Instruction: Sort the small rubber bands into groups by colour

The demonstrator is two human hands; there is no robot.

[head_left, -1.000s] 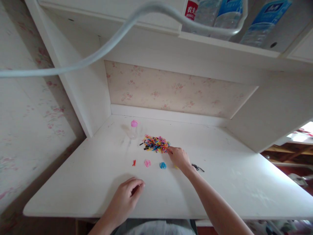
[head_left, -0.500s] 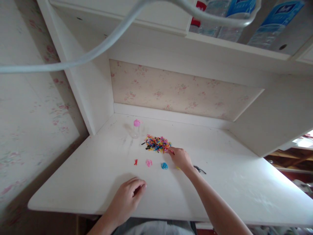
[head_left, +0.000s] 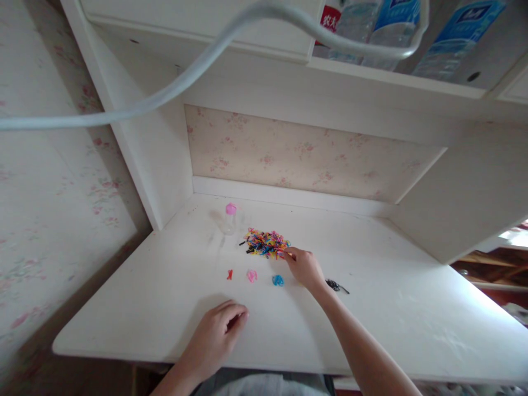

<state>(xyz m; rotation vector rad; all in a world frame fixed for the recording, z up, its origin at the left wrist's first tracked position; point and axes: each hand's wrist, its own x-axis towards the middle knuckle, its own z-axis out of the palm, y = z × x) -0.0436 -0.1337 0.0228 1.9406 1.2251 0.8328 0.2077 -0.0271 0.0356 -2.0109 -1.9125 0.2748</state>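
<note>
Four one-colour clusters (head_left: 278, 280) lie nearer than the mixed pile (head_left: 266, 242), seemingly mostly unsorted, the right hand (head_left: 305, 267) at its edge, grip unclear, the left hand (head_left: 218, 330) loosely closed.

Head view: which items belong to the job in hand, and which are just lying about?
Likely part of the job:
- mixed pile of colored elastic bands, right hand at its edge
- red bunch
- pink bunch
- blue bunch
- black bunch
- perhaps the clear pink-lidded container

Apparently just lying about:
- plastic bottles on the shelf
- white tube
</note>
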